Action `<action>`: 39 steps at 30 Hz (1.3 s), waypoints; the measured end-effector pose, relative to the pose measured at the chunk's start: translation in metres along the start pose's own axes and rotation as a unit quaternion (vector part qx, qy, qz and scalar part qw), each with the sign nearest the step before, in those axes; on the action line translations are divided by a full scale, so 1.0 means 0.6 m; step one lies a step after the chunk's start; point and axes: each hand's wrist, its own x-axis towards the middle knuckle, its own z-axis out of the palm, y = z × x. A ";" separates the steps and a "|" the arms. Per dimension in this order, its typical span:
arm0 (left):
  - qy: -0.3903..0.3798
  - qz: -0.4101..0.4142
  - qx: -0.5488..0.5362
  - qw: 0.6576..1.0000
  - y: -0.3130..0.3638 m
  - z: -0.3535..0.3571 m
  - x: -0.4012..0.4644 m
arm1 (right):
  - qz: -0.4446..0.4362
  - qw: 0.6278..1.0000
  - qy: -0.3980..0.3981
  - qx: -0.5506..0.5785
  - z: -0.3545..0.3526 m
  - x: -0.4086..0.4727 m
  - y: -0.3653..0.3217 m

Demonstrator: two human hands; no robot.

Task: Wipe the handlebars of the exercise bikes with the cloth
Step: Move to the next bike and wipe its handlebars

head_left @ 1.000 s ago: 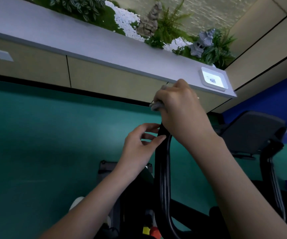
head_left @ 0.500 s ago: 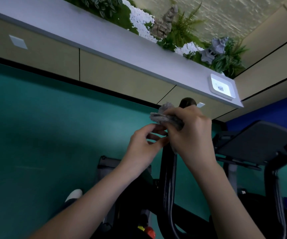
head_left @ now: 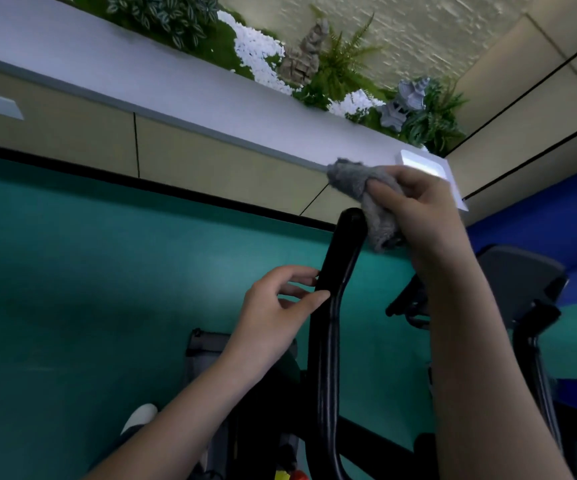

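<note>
Below and to the left of the right hand's grip stands the exercise bike (head_left: pixel 273 410), a dark frame against the teal wall (head_left: pixel 72 289), most of it in shadow. From that frame the black handlebar (head_left: pixel 328 323) rises as a long curved bar, its rounded end just beside the bunched cloth. The right hand (head_left: pixel 418 216) has its fingers curled tight round the grey cloth (head_left: pixel 363 195), which sits wadded in the palm with a tuft sticking out above and a fold hanging below, close against the bar's tip; I cannot tell whether fabric and bar touch. Lower down the bar, well under that grip, the left hand (head_left: pixel 276 306) pinches the handlebar between thumb and fingers, loosely, the fingers only half closed.

Judged from here, the main risk is a poor wipe: the cloth is balled up rather than wrapped round the bar, so a stroke down could clean only one side and skip the back face. The hanging fold could catch on the bend midway down the bar and pull out of the hand. The left hand's light pinch may not steady the bar if the wipe presses hard, and it sits in the stroke's path, so the cloth would stop short unless that hand moves. A second machine's arm (head_left: pixel 533 341) to the right of the grip crowds the elbow.
</note>
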 end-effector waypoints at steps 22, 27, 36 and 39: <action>-0.015 0.025 0.027 0.999 0.021 0.003 0.031 | 0.034 0.989 -0.004 -0.144 -0.013 -0.021 0.014; -0.017 0.033 0.027 0.999 0.023 0.007 0.033 | -0.050 0.947 0.133 -0.287 0.040 -0.077 0.020; -0.032 0.045 0.050 0.997 0.028 0.002 0.034 | -0.057 0.939 0.230 -0.248 0.092 -0.138 0.044; -0.037 0.045 0.052 0.997 0.029 0.000 0.036 | -0.058 0.939 0.225 -0.254 0.093 -0.140 0.046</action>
